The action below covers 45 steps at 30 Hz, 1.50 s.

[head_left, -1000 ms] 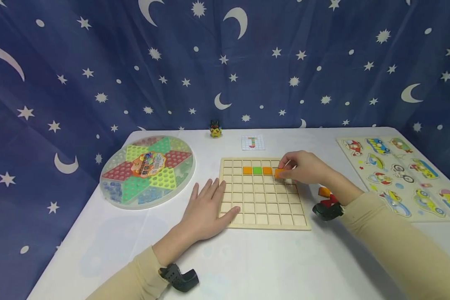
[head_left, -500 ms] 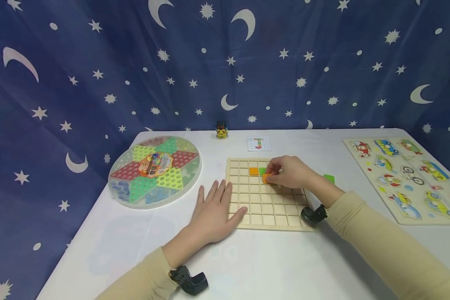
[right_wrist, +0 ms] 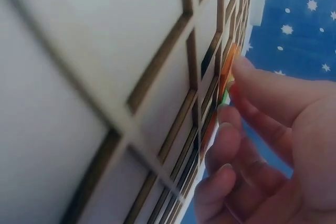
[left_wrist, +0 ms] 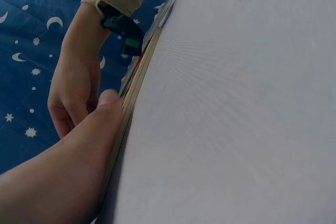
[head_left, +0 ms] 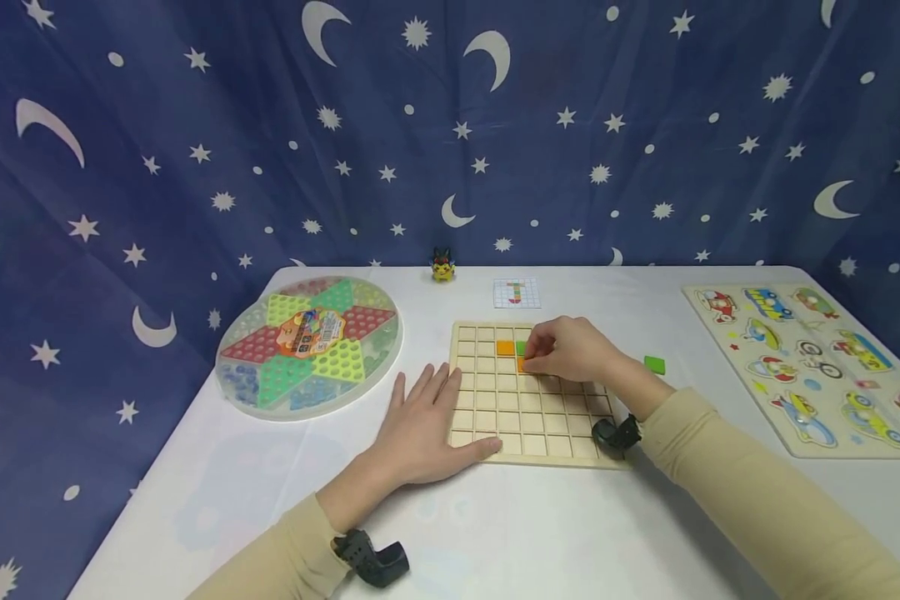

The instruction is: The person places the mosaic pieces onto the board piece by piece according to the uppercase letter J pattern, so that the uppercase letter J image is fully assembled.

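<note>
A wooden grid board [head_left: 540, 461] lies on the white table. My left hand [head_left: 417, 433] rests at its left front corner, fingers spread and straight, with the thumb [left_wrist: 109, 98] along the front edge. My right hand [head_left: 570, 348] pinches an orange square tile [head_left: 521, 365] at a cell just below a green tile [head_left: 521, 347] in the second row. Left of that green tile, another orange tile [head_left: 505, 347] sits in its cell. In the right wrist view the thumb is on the orange tile [right_wrist: 229, 64], low against the grid. Cells right of the green tile are hidden by my hand.
A loose green tile [head_left: 654, 365] lies right of the board, by my right wrist. Beyond the board are a pattern card [head_left: 517, 293] and a small yellow figure [head_left: 442, 265]. A round Chinese checkers board [head_left: 311, 346] stands left, a picture puzzle board [head_left: 810, 367] right.
My right hand has moved left and slightly nearer with the orange tile, from the row's right end to below the green tile. The loose green tile came into sight. My left hand stays at the board.
</note>
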### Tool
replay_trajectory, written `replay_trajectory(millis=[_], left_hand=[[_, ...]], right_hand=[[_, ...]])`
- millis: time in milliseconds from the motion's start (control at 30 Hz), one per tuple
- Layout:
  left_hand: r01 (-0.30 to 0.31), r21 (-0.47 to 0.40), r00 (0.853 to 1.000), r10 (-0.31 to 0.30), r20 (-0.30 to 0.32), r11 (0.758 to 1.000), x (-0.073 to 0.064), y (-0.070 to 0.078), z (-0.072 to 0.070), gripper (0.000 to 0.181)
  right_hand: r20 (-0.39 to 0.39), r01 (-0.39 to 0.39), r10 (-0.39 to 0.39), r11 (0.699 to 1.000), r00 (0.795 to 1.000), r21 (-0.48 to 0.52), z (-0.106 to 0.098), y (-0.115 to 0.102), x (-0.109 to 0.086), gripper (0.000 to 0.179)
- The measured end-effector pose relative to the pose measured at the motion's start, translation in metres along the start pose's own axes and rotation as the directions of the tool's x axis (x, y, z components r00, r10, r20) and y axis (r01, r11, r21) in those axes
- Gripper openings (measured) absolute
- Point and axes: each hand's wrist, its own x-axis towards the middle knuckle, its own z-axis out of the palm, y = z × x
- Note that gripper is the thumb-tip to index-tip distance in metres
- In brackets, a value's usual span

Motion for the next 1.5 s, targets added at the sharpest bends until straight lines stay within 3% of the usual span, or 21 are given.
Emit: replay_trajectory(millis=[233,433,700,933,1133,1300,1500], left_hand=[[-0.001,-0.015,1.000,0.001,0.031,1.000,-0.001,-0.003,0.000,0.140],[0.004,-0.012,1.000,-0.004,0.010,1.000,-0.001,-0.004,0.002,0.140],[0.000,-0.006,1.000,0.000,-0.007,1.000,0.000,-0.006,0.005,0.139],[0.021,-0.003,1.000,-0.021,-0.021,1.000,0.000,-0.008,0.006,0.139],[0.018,-0.028,0.999,-0.019,-0.031,0.999,0.002,-0.005,0.007,0.137],[0.011,-0.030,0.999,-0.013,-0.047,0.999,0.005,-0.001,0.008,0.134],[0.013,-0.034,0.998,-0.015,-0.062,0.999,0.006,-0.001,0.005,0.125]], right_hand=[[-0.028,-0.062,0.062,0.998,0.998,0.016,-0.007,0.018,-0.011,0.017],[-0.058,-0.129,0.132,0.990,0.990,0.049,-0.025,0.040,-0.027,0.019],[-0.096,-0.182,0.183,0.983,0.978,0.021,-0.047,0.072,-0.049,0.025],[-0.082,-0.286,0.285,0.958,0.955,-0.005,-0.060,0.098,-0.065,0.032],[-0.011,-0.345,0.345,0.939,0.939,-0.005,-0.059,0.110,-0.073,0.050],[0.006,-0.363,0.363,0.931,0.932,0.016,-0.061,0.113,-0.075,0.046],[-0.003,-0.338,0.338,0.940,0.941,0.041,-0.064,0.108,-0.070,0.041]])
